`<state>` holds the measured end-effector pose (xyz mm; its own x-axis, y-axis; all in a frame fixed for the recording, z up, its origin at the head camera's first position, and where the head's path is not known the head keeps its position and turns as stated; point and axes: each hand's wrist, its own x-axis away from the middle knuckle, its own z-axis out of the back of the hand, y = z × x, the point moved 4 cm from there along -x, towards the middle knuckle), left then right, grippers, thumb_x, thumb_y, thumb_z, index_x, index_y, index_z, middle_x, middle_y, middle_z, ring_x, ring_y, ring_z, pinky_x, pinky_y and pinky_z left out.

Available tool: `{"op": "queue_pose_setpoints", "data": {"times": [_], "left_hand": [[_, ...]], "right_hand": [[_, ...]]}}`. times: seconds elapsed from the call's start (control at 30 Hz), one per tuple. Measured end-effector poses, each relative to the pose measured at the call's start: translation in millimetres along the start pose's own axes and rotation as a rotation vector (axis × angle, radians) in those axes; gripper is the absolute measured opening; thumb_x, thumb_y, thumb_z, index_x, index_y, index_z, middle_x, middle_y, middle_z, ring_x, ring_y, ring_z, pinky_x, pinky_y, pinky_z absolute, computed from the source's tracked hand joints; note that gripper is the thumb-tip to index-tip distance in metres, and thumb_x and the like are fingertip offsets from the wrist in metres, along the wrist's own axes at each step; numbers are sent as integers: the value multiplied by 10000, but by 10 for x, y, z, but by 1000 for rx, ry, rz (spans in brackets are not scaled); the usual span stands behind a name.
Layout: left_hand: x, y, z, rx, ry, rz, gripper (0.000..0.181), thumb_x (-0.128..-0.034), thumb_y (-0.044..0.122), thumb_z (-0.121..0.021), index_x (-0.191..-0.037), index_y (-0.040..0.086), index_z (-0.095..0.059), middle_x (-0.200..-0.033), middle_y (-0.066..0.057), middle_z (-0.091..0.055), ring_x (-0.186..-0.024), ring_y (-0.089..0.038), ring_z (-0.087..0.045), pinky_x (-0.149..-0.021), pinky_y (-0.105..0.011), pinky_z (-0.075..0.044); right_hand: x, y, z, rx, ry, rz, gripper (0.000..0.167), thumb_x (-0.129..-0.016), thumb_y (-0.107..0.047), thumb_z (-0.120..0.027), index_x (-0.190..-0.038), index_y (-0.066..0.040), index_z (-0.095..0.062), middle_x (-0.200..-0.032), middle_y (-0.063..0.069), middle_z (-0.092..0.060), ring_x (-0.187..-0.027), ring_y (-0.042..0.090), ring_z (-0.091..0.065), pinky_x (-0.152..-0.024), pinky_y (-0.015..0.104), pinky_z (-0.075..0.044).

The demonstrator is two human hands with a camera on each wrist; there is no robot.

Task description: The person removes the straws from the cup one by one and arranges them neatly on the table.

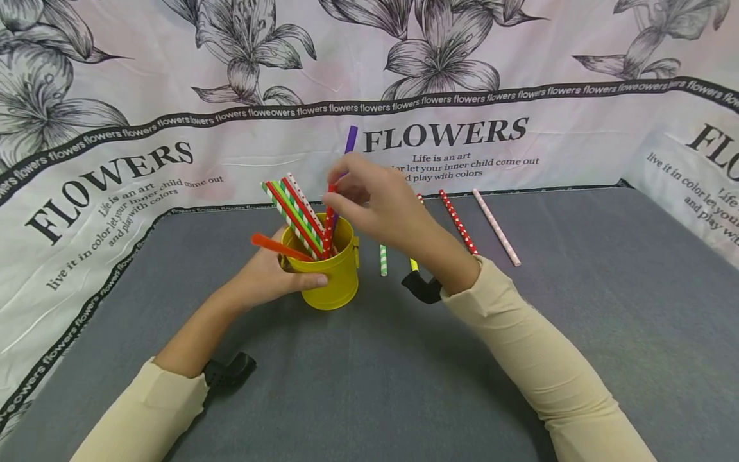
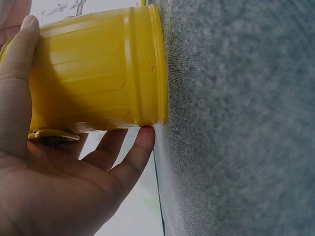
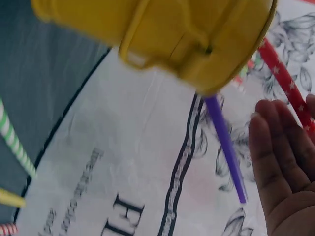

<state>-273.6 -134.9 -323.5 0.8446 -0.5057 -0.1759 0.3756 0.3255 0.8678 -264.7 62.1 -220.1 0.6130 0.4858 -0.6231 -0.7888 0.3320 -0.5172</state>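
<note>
A: Close in, what is the left hand (image 1: 267, 276) doing?
B: It is hugging the yellow bucket (image 1: 331, 289) on its left side, thumb lying in front. The bucket could be tipping if that hand is pushing too hard.
A: And the orange straw (image 1: 280, 247)?
B: It is leaning out over the bucket's left rim, so a bump could be knocking it out.
A: Where is the right hand (image 1: 375, 199) working?
B: Just above the bucket's mouth. Finger and thumb are pinching the red straw (image 1: 328, 221) near its top.
A: What could be going wrong there?
B: It could be snagging, because other straws (image 1: 294, 215) are crowding the bucket. Hard fingers could be bending it.
A: Which way is it pointing?
B: Its long axis is standing nearly upright, with the low end pointing down into the bucket.
A: And farther off?
B: The purple straw (image 1: 351, 140) is poking up, leaning right from the bucket. 2 more, the dotted straw (image 1: 458, 221) and the pink straw (image 1: 496, 228), are lying right of the bucket.
</note>
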Motion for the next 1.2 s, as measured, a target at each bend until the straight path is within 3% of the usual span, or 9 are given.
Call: {"op": "queue_pose_setpoints", "data": {"times": [0.13, 0.23, 0.4, 0.57, 0.73, 0.97, 1.2], "left_hand": [[5, 7, 4, 13, -10, -13, 736, -815, 208, -853, -1391, 108, -405, -1282, -33, -597, -1131, -206, -589, -1009, -422, -474], [2, 3, 6, 21, -19, -27, 748, -824, 212, -847, -1410, 118, -393, -1306, -26, -592, -1153, -200, -588, -1014, -414, -474], [-2, -18, -1, 25, -30, -41, 725, -825, 215, -844, -1398, 136, -406, -1286, -15, -605, -1133, -193, -608, -989, -396, -494], [-18, -18, -15, 42, -38, -60, 680, -833, 207, -833, -1374, 133, -429, -1256, -27, -612, -1107, -206, -620, -969, -393, -509], [-7, -15, -11, 34, -30, -40, 692, -833, 232, -830, -1380, 123, -419, -1254, -39, -608, -1105, -215, -615, -960, -393, -514], [2, -8, -11, 39, -31, -46, 678, -826, 214, -838, -1360, 122, -430, -1225, -50, -614, -1072, -235, -617, -948, -411, -520], [-12, -13, -5, 56, -35, -54, 787, -823, 195, -834, -1452, 143, -363, -1314, -45, -566, -1148, -224, -599, -971, -414, -510]], "right_hand": [[-4, -43, -86, -161, -23, -19, 269, -923, -44, -723, -1141, -14, -570, -963, 64, -735, -850, 117, -705, -798, 272, -569], [0, -54, -178, -204, -96, -34, 286, -920, -49, -730, -1163, -8, -584, -1002, 68, -737, -895, 120, -712, -794, 268, -573], [35, -49, -325, -142, -239, -35, 126, -952, -126, -705, -1002, -29, -642, -968, 20, -741, -863, 86, -698, -733, 254, -563], [67, -42, -378, -51, -388, -34, 127, -988, -188, -655, -1001, -62, -653, -806, -27, -656, -655, 117, -555, -603, 256, -481], [98, -33, -427, -62, -522, -38, 104, -968, -147, -672, -1003, -62, -624, -874, -12, -684, -729, 92, -620, -680, 222, -523], [94, -45, -433, -91, -510, -64, 148, -922, -90, -720, -1036, -50, -636, -951, 2, -714, -843, 74, -679, -778, 230, -552], [77, -55, -397, -179, -464, -102, 269, -892, 17, -725, -1140, -8, -624, -1084, 60, -703, -952, 104, -700, -852, 246, -549]]}}
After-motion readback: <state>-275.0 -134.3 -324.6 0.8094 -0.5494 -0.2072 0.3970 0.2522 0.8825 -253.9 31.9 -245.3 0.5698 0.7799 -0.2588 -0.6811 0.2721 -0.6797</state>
